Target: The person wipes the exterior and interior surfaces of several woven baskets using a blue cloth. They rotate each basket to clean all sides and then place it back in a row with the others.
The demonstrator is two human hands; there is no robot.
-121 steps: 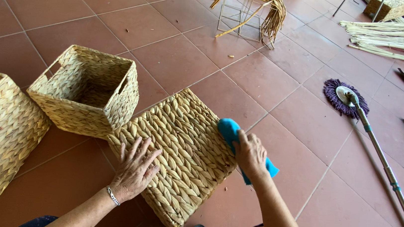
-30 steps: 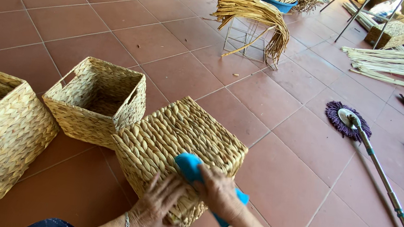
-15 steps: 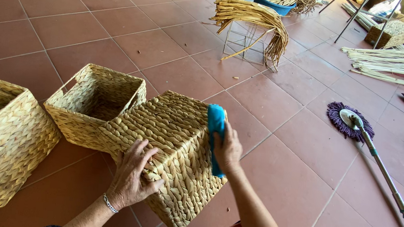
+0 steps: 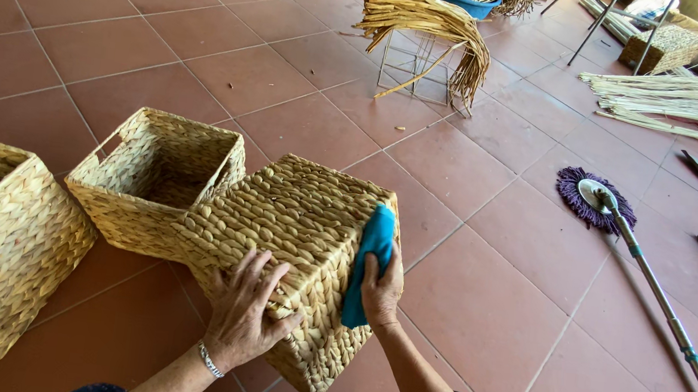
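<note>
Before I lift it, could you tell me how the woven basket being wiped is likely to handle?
The woven basket is probably light for its size, since the left hand alone steadies it tilted. Its thick plaited weave looks fairly stiff and rough, so unlikely to slip. Its boxy, flat sides suggest it would settle flat rather than roll.

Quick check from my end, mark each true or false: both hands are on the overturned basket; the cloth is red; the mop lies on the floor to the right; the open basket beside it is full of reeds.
1. Both hands are on the overturned woven basket. True: left hand pressed on it, right hand at its side.
2. The cloth is red. False: it is blue.
3. The mop lies on the tiled floor to the right. True.
4. The open basket is full of reeds. False: it looks empty.
</note>
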